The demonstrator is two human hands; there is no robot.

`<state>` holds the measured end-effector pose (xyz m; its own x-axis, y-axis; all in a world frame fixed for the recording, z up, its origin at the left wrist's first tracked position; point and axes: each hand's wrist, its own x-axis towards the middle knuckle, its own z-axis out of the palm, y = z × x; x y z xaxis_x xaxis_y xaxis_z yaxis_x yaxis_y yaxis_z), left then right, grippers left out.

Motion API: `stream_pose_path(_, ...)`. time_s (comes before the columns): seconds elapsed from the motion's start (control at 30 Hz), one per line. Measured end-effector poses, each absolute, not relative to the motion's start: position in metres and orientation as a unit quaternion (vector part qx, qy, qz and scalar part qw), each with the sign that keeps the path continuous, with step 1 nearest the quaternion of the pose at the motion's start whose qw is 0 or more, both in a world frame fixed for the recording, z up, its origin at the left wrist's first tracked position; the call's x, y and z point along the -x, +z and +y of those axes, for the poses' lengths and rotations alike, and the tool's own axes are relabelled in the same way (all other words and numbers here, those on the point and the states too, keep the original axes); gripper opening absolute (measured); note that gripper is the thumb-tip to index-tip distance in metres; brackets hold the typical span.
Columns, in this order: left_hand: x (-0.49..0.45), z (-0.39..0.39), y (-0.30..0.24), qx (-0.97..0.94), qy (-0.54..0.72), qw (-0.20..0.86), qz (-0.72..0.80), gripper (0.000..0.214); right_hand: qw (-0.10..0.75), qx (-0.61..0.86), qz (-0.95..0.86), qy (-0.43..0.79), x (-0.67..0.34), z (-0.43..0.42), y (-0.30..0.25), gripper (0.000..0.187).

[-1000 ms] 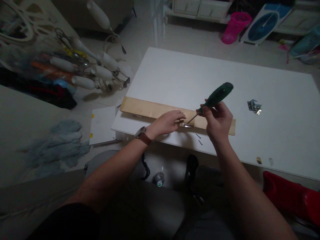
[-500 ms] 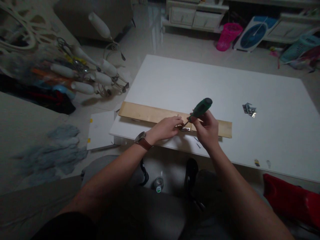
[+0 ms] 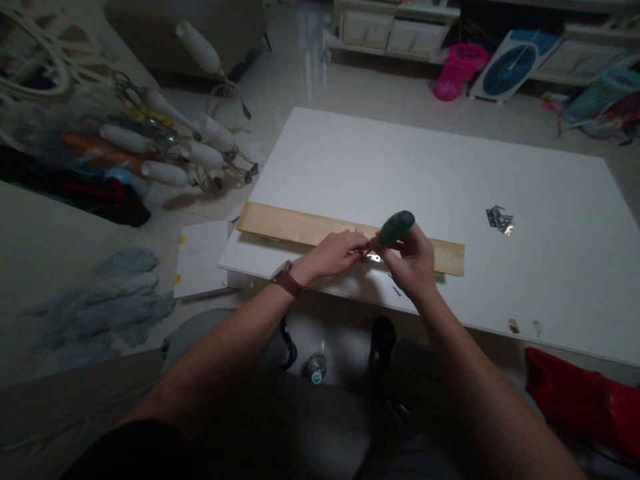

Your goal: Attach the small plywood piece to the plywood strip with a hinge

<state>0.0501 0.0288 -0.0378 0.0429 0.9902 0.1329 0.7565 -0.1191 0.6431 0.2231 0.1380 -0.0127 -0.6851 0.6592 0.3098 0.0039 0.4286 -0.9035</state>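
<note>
My right hand [image 3: 411, 261] grips a green screwdriver [image 3: 395, 228], its dark butt end up and its shaft slanting down to the left. Below the tip, a small shiny metal bracket [image 3: 373, 258] sits at the near edge of a long wooden board [image 3: 290, 225]. My left hand [image 3: 337, 253], with a watch on the wrist, rests on the board with its fingertips pinched together beside the bracket. What those fingertips hold is too small to make out. Loose screws [image 3: 397, 291] lie on the white panel just in front of the board.
The board lies across a large white panel [image 3: 425, 167]. Several metal brackets [image 3: 499, 220] are piled to the right. Two small items [image 3: 514, 325] sit by the near edge. A red object [image 3: 580, 400] is at lower right, a jar [image 3: 316, 367] on the floor between my feet.
The screwdriver's handle has dropped lower and slightly left, my right hand moving with it toward my left fingertips. The left hand stays nearly in place.
</note>
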Motion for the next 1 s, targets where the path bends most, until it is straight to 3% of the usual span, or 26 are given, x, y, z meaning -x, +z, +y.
stream_pose_path(0.23,-0.053,0.030,-0.038,-0.684,0.290,0.209,0.636,0.021,0.348,0.204,-0.778,0.481,-0.225,0.138,-0.012,0.014)
stream_pose_path(0.7,-0.054,0.032,-0.036,-0.674,0.264,0.200,0.660,0.017,0.340,0.200,-0.775,0.493,-0.221,0.139,-0.018,0.033)
stream_pose_path(1.0,-0.054,0.033,-0.037,-0.685,0.270,0.207,0.644,0.019,0.366,0.258,-0.791,0.417,-0.219,0.136,-0.028,0.024)
